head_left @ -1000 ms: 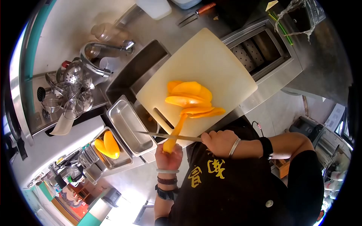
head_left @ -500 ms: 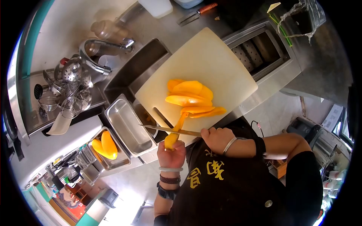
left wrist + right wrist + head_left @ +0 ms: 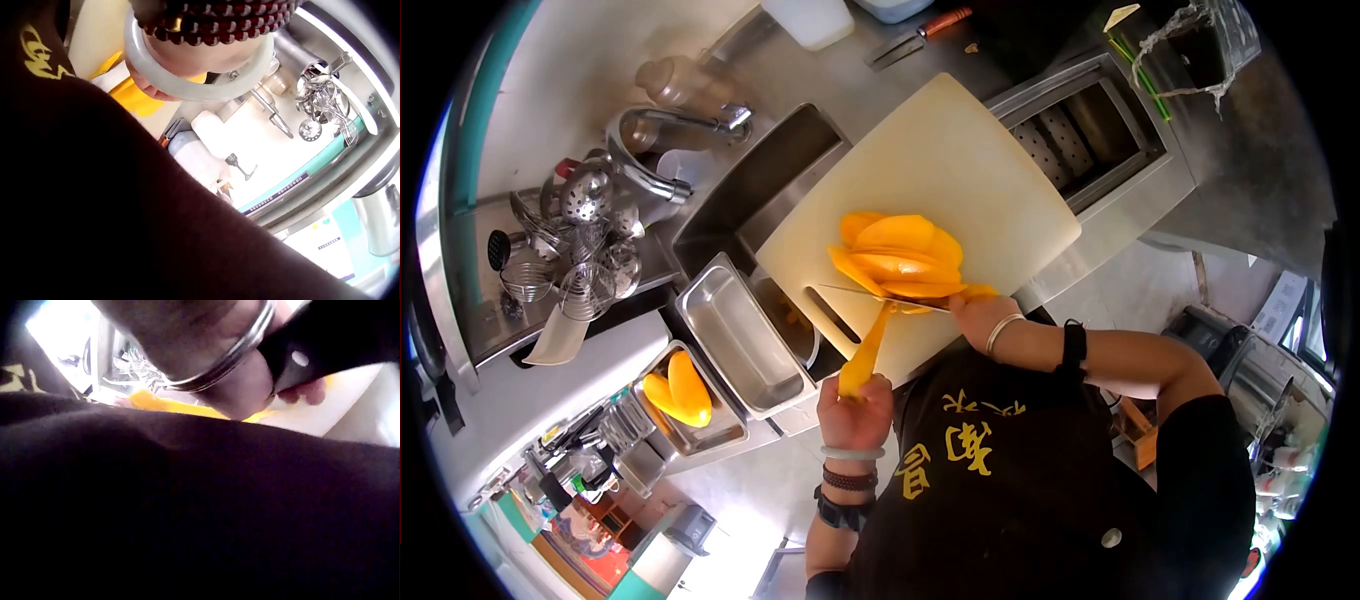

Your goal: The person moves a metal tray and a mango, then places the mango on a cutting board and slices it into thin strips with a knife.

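In the head view my left hand (image 3: 855, 410) grips the lower end of a long, narrow piece of peeled mango (image 3: 864, 362), just off the near edge of the white cutting board (image 3: 970, 140). My right hand (image 3: 983, 320) holds a knife (image 3: 922, 302) by its handle. The thin blade points left over the board, at the upper tip of that piece and along the near side of the heaped mango slices (image 3: 905, 238). From the right wrist, the black knife handle (image 3: 328, 353) shows in the fist. The left wrist view has the fingers (image 3: 142, 82) partly behind a bracelet.
Left of the board are a metal pan (image 3: 740, 335) and a tray (image 3: 743, 432) with two yellow mangoes (image 3: 688, 388). Behind them lie a sink (image 3: 775, 175), a faucet (image 3: 622, 150) and hanging whisks and ladles (image 3: 587, 245). A fork with a wooden handle (image 3: 945, 22) rests at the back.
The knife has moved from across the held mango piece, near my left hand, up to the slices on the board. Another slice now lies at the heap's left side. My left hand stays nearly still.
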### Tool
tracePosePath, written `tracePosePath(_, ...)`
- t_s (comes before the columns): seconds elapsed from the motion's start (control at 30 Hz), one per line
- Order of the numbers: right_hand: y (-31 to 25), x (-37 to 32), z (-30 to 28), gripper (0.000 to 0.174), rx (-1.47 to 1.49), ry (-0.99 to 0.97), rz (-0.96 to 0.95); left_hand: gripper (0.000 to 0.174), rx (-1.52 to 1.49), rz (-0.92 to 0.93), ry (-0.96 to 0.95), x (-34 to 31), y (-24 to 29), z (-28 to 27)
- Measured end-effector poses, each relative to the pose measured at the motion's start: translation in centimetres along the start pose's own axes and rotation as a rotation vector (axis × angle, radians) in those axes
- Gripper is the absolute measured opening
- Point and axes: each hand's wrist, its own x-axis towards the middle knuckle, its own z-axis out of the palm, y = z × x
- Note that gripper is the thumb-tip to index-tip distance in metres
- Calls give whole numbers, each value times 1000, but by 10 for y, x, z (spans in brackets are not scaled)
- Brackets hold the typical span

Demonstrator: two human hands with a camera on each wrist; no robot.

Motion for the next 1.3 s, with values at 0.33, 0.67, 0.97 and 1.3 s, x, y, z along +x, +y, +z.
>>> tracePosePath(0.33,-5,-46,-21,14,36,80,-301,20,594,195,-104,-10,0,-27)
tracePosePath(0.67,-15,-57,-22,15,-84,-21,-368,21,691,227,-78,-2,-11,-27)
tracePosePath(0.97,2,-20,-32,15,-148,-47,-254,16,638,204,9,-3,-4,-16)
tracePosePath(1.3,14,-13,-30,13,-132,89,-234,27,38,-136,-207,-4,10,-16)
